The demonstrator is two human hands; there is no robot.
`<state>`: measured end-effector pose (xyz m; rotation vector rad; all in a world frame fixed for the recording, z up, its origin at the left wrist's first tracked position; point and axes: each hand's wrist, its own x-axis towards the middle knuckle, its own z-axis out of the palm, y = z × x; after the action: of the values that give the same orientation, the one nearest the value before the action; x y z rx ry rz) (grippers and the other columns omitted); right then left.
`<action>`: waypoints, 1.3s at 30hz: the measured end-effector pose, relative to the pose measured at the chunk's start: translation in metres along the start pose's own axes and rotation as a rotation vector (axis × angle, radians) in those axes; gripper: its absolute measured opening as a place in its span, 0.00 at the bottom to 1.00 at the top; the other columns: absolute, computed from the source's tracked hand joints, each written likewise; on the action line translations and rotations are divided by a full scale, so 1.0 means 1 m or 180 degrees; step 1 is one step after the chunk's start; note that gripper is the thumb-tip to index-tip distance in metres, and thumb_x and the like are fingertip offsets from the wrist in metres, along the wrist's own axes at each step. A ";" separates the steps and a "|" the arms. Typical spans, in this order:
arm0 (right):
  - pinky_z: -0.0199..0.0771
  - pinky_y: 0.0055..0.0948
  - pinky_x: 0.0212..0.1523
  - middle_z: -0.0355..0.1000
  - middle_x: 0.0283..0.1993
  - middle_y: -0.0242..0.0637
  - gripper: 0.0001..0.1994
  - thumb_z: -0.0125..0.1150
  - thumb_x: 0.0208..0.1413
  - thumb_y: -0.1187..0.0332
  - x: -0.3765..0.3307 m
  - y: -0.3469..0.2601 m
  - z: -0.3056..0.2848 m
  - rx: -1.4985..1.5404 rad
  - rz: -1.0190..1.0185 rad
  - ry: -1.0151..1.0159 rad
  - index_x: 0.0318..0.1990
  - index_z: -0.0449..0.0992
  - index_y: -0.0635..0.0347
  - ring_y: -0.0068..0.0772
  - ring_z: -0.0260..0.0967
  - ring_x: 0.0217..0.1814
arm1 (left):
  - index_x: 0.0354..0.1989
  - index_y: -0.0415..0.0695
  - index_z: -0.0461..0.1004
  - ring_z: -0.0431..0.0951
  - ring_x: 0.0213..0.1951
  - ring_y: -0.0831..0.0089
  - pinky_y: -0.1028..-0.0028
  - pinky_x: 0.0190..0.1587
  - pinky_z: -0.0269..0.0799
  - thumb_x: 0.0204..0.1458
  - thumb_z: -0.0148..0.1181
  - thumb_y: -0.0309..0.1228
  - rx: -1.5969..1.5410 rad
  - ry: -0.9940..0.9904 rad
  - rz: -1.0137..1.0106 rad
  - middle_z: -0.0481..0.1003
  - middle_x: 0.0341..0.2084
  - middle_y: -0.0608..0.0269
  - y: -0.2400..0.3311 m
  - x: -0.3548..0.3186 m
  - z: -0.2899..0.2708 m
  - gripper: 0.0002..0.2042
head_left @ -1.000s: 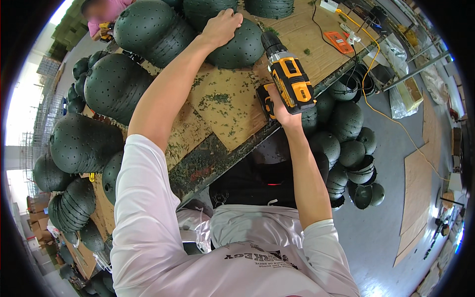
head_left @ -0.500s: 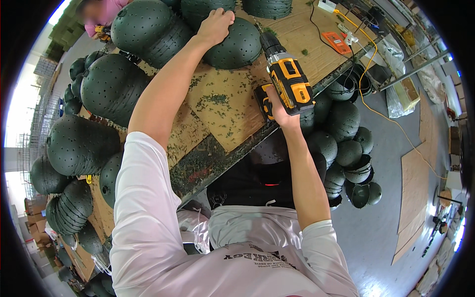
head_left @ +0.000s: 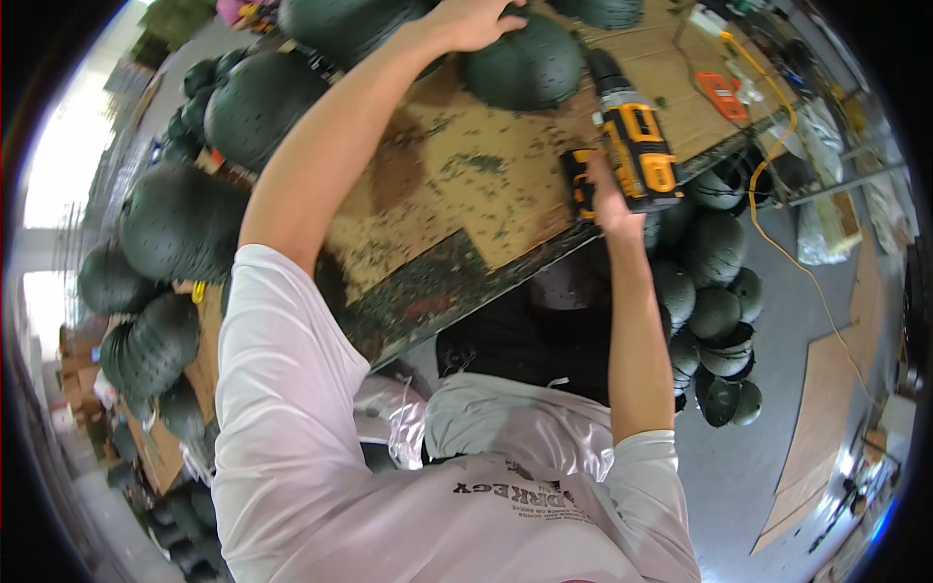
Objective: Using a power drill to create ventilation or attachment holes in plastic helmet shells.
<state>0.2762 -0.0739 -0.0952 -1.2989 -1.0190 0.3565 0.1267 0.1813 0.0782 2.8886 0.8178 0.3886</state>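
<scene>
Dark green dome-shaped helmet shell (head_left: 525,63) sits on chip-strewn cardboard-topped bench (head_left: 466,194), under left hand (head_left: 476,19) pressing flat. Right hand (head_left: 607,199) wraps grip of yellow-black cordless drill (head_left: 632,146), bit beside shell. Best: steady shell firmly, drill square, fingers clear.

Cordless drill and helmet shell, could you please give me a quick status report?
Left hand flat on dark green helmet shell. Right hand grips yellow cordless drill, nose at the shell. Green shavings across workbench; nothing blocking.
</scene>
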 end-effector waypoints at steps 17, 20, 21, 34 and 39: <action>0.66 0.21 0.32 0.69 0.25 0.29 0.18 0.56 0.59 0.79 0.012 -0.030 -0.003 0.0194 0.0141 -0.0448 0.57 0.74 0.70 0.19 0.65 0.27 | 0.52 0.39 0.75 0.77 0.54 0.51 0.65 0.57 0.71 0.60 0.66 0.32 0.0531 0.0383 -0.2417 0.78 0.50 0.53 0.057 -0.483 -0.119 0.15; 0.66 0.22 0.32 0.69 0.25 0.30 0.18 0.55 0.60 0.80 0.013 -0.030 -0.007 0.0326 0.0163 -0.0268 0.58 0.72 0.70 0.19 0.65 0.26 | 0.49 0.38 0.76 0.77 0.53 0.50 0.64 0.57 0.71 0.59 0.67 0.31 0.0334 0.0847 -0.2291 0.78 0.49 0.53 0.046 -0.499 -0.097 0.14; 0.66 0.23 0.33 0.69 0.26 0.31 0.18 0.55 0.60 0.80 0.012 -0.035 -0.008 0.0533 0.0148 -0.0207 0.58 0.72 0.70 0.20 0.65 0.27 | 0.47 0.38 0.76 0.77 0.52 0.50 0.63 0.56 0.71 0.58 0.67 0.29 0.0533 0.0895 -0.2143 0.78 0.49 0.53 0.042 -0.504 -0.096 0.12; 0.63 0.25 0.31 0.62 0.26 0.32 0.24 0.58 0.60 0.75 -0.138 -0.115 -0.125 0.1600 0.0772 0.0177 0.63 0.64 0.73 0.23 0.61 0.25 | 0.44 0.40 0.70 0.79 0.53 0.63 0.68 0.53 0.73 0.62 0.62 0.29 -0.0759 0.1102 -0.0667 0.78 0.56 0.57 0.086 -0.310 -0.068 0.09; 0.66 0.23 0.32 0.68 0.28 0.30 0.21 0.60 0.59 0.76 -0.190 -0.103 -0.153 0.0742 0.0852 0.0309 0.59 0.69 0.72 0.21 0.64 0.27 | 0.42 0.40 0.69 0.77 0.58 0.58 0.65 0.61 0.69 0.65 0.61 0.35 -0.0955 0.0854 -0.0894 0.77 0.58 0.57 0.088 -0.247 -0.001 0.11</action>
<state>0.2608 -0.3373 -0.0704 -1.2286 -0.6997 0.5924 -0.0326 -0.0245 0.0418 2.4349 1.0817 0.8000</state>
